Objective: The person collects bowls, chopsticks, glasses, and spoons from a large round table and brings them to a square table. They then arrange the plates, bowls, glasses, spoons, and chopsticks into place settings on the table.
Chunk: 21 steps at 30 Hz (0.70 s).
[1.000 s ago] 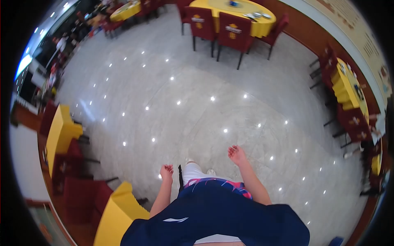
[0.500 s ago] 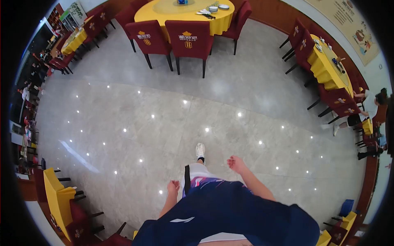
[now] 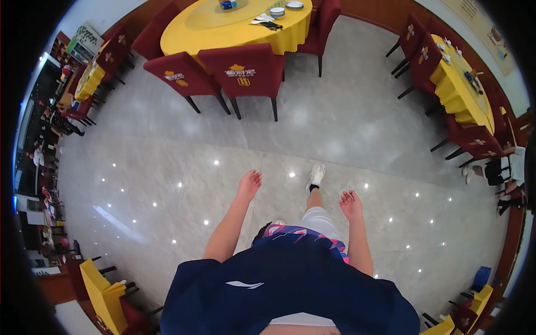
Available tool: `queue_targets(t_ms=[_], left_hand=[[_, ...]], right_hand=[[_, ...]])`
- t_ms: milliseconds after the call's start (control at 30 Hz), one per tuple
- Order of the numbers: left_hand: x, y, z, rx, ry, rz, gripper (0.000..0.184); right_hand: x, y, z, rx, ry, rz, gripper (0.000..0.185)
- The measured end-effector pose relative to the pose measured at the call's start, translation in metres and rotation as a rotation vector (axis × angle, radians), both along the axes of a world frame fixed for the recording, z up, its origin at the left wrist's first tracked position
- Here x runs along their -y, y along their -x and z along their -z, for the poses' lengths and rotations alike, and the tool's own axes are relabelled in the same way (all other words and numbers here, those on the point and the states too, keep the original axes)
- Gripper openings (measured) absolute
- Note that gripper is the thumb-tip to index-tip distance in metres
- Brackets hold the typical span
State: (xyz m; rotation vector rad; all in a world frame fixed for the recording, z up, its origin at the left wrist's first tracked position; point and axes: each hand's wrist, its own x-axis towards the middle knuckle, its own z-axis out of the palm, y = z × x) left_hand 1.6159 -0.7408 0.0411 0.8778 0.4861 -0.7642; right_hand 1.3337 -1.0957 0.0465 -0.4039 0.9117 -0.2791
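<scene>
My left hand [image 3: 250, 183] is out over the tiled floor, its fingers loosely curled and apart, holding nothing. To the right, my right hand [image 3: 350, 204] hangs beside my raised knee, also empty with fingers slightly bent and apart. Between them one white shoe [image 3: 316, 175] is stretched forward on the floor. The dark blue shirt [image 3: 290, 279] fills the bottom of the view. Neither hand touches anything.
Ahead stands a round table with a yellow cloth [image 3: 223, 33], bearing stacked plates [image 3: 277, 12]. Red chairs [image 3: 243, 72] surround it. Another yellow-covered table [image 3: 455, 84] lines the right wall, near a seated person [image 3: 505, 167]. More tables stand at lower left [image 3: 103, 296].
The round table and its chairs have come closer. My left hand has swung forward and up; my right hand has shifted right. The right foot has stepped forward.
</scene>
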Motion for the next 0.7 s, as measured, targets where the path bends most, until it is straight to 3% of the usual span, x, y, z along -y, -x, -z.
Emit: queue_targets(t_ms=[100, 200, 300, 367, 467, 533, 700], left_hand=[[0.085, -0.066, -0.028, 0.021, -0.001, 0.07, 0.018], [0.157, -0.115, -0.016, -0.011, 0.031, 0.137, 0.016], [0.233, -0.148, -0.035, -0.054, -0.016, 0.145, 0.017], [0.287, -0.176, -0.062, -0.04, -0.056, 0.148, 0.015], [0.338, -0.221, -0.094, 0.117, -0.027, 0.255, 0.016], [0.365, -0.258, -0.112, 0.319, -0.171, 0.286, 0.019], [0.392, -0.353, -0.104, 0.257, -0.185, 0.214, 0.034]], right_hand=[[0.046, -0.056, 0.028, 0.006, -0.076, 0.074, 0.016], [0.102, -0.111, 0.046, 0.088, -0.13, 0.145, 0.015], [0.174, -0.197, 0.024, 0.098, -0.092, 0.101, 0.015], [0.221, -0.261, 0.005, 0.138, -0.005, -0.058, 0.016], [0.278, -0.348, -0.012, 0.199, 0.072, -0.197, 0.017], [0.307, -0.397, -0.041, 0.181, 0.11, -0.255, 0.017], [0.35, -0.519, -0.056, 0.197, 0.149, -0.293, 0.02]])
